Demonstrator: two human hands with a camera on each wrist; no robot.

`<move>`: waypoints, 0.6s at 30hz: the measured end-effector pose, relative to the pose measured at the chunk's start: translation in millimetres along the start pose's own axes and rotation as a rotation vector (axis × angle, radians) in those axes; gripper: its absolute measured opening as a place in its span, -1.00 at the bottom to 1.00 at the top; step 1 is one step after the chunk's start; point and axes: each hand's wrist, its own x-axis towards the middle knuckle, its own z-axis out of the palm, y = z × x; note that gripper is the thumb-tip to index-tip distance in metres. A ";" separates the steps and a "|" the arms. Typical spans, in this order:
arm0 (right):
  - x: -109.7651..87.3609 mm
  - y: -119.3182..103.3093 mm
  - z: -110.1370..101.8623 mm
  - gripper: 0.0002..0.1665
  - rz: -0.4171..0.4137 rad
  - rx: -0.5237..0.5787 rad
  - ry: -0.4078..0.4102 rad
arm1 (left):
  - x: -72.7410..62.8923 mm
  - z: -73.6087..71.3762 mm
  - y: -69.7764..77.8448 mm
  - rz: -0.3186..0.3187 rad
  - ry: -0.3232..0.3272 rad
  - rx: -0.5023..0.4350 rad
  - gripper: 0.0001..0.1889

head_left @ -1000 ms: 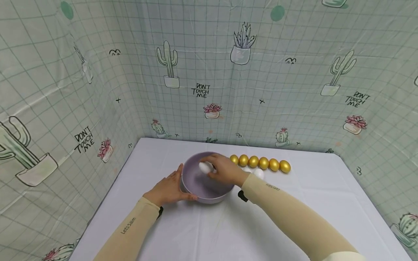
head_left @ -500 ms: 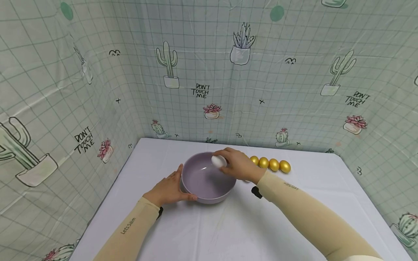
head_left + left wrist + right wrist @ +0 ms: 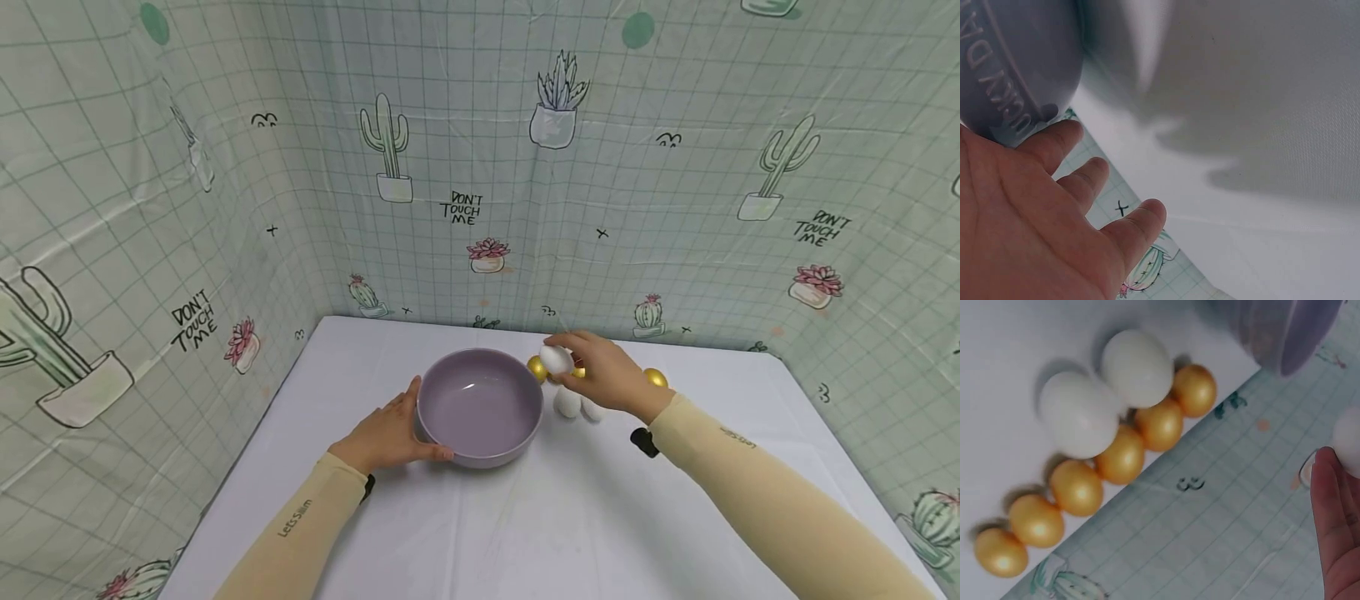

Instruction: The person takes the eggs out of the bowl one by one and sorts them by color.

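A round purple bowl (image 3: pixel 480 404) sits on the white-covered table, with no eggs inside it. My left hand (image 3: pixel 386 437) rests against its left side, thumb along the front and fingers spread; raised lettering shows on the bowl's outer wall (image 3: pixel 1007 69) in the left wrist view. Above the table, right of the bowl, my right hand (image 3: pixel 611 375) pinches a white egg (image 3: pixel 556 360) in its fingertips. Two more white eggs (image 3: pixel 1079 414) lie below that hand, beside a row of several gold eggs (image 3: pixel 1077 487), partly hidden by the hand in the head view.
A patterned cloth wall (image 3: pixel 465 283) with cactus drawings rises behind the table and along both sides. White cloth (image 3: pixel 480 533) covers the tabletop. A black strap piece (image 3: pixel 644 442) shows at the right wrist.
My right hand has lifted the white egg out of the bowl and carried it right, over the row of gold eggs. The left hand and the bowl have stayed put.
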 end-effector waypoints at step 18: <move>-54.3 61.4 -13.2 -0.40 0.180 -0.062 0.023 | -0.6 -1.5 2.4 -0.011 -0.005 0.007 0.47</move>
